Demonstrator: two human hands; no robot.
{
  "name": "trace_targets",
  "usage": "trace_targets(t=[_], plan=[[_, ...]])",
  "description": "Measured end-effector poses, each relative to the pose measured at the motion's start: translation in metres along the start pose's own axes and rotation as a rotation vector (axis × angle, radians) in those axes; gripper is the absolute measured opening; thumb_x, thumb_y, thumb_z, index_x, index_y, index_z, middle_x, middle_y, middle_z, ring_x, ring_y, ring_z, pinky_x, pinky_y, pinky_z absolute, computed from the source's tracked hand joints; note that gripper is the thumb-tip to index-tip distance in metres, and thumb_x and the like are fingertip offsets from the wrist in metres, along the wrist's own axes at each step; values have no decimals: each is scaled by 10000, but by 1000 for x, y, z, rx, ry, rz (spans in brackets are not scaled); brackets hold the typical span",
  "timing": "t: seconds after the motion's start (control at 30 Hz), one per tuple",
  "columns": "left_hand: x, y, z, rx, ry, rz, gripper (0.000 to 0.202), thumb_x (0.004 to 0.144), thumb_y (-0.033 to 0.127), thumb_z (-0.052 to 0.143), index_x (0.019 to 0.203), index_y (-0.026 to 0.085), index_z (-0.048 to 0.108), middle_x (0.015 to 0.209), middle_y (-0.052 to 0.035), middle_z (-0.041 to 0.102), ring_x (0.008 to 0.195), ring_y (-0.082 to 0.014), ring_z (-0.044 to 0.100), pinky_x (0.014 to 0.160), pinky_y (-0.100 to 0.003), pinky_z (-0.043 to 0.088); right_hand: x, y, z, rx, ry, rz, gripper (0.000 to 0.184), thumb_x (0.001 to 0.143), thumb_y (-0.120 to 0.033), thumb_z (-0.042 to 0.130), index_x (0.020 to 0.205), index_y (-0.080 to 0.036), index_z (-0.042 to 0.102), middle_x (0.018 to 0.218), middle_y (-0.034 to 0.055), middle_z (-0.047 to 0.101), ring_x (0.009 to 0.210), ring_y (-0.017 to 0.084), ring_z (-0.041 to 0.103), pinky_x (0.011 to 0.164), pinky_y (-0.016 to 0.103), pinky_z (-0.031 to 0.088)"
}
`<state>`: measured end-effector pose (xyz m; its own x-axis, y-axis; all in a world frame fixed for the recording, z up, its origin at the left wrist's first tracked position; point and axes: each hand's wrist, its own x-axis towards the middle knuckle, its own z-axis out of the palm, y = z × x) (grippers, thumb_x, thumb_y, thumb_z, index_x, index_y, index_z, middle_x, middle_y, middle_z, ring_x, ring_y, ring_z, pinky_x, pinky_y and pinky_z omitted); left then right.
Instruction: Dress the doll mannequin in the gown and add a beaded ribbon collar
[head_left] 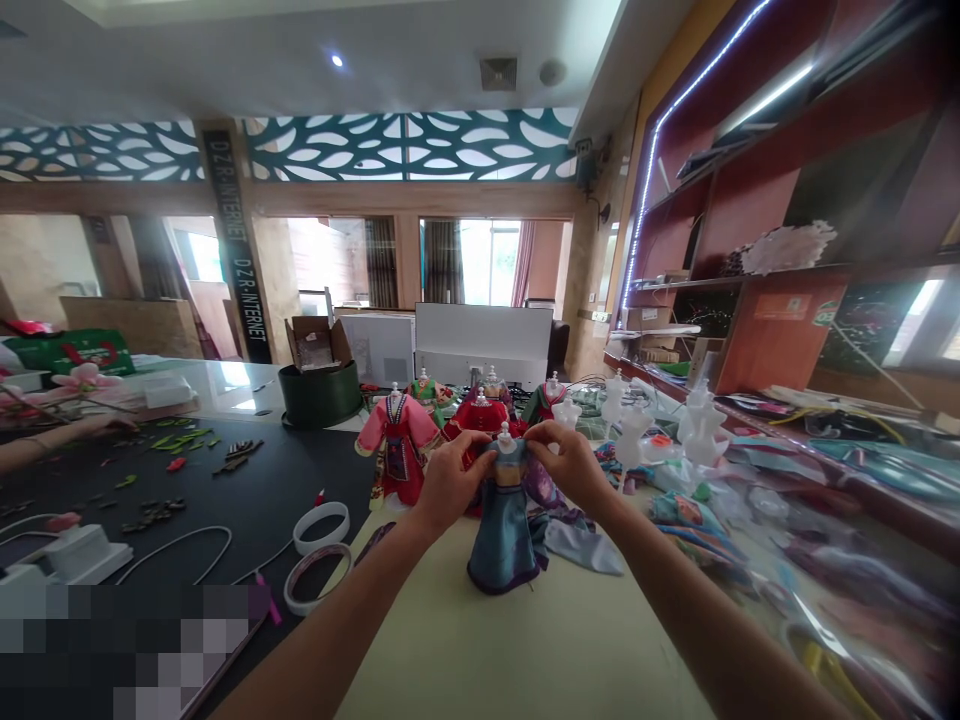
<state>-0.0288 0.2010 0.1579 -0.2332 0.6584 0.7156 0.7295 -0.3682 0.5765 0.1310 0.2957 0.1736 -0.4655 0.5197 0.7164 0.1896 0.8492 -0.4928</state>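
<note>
Left hand: the left hand (450, 482) is half closed, and its fingertips (480, 447) are pinched onto one shoulder of a teal-blue satin doll gown (501, 545).

Right hand: the right hand (568, 468) is curled in the same way, with its fingertips (537, 434) pressed on the opposite shoulder; the two hands are held just apart, one on each side of the neck.

Arms: both forearms are reached forward from the lower corners of the view and angled inward, with the wrists raised.

Gown: it is stood upright on a small white dress form (506, 437), near the left edge of a pale cream worktop (487, 660).

Cloth: a crumpled purple fabric (545, 490) and a pale lilac cloth (583, 550) are laid against the gown's right side.

Far end: a pink embroidered doll robe (395, 440) is displayed on a form behind the left hand, among other small dresses.

Right side: clear plastic dress forms (701, 425) are stood beyond the right hand.

Black table: two white plastic hoops (321, 527) are laid on it, and a co-worker's hand (97, 425) is seen at its far-left edge.
</note>
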Motion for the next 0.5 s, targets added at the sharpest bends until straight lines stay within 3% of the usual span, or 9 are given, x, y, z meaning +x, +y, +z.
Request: trace_targets(t=[0.33,0.5], plan=[[-2,-1,1,-70,9,-41,206,743,229,597,949,211,605,909,-27,660,838,-183,605,772,-284,452,-5,-5,-1,-117,54,-71,158,770,-138,500,842,-190,630,852,50,614,796,194,566,718,309,431],[0,3,1,-134,17,-82,249,724,239,619,973,220,613,950,-30,655,885,-192,595,816,-303,433,-8,-10,0,-147,5,-126,183,779,-137,504,895,-202,630,924,55,614,863,200,565,772,317,432]])
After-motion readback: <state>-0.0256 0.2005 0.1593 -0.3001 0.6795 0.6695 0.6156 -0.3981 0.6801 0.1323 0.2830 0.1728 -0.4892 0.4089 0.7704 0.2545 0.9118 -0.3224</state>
